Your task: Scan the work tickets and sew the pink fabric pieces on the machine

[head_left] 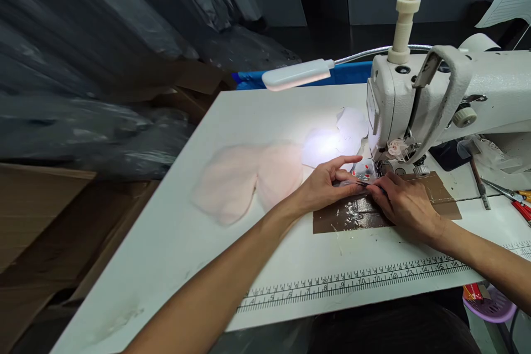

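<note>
My left hand (329, 181) is beside the needle area of a white sewing machine (489, 80), its index finger stretched out and its thumb and other fingers closed on the edge of a pale sheer fabric (345, 183). My right hand (404, 202) is closed around a small dark pointed tool (362, 183), whose tip reaches to my left fingertips. Its exact kind is mostly hidden by the fingers. Both hands are low over brown tape (338, 220) stuck to the table. A small piece with red dots (366, 170) lies just beyond the fingers.
Sheer peach fabric pieces (232, 180) and white pieces (350, 127) lie on the white table (174, 243). A lamp (296, 74) hangs above. Scissors (504, 191) and a brush-like tool (480, 183) lie at right. A ruler strip (360, 282) runs along the front edge.
</note>
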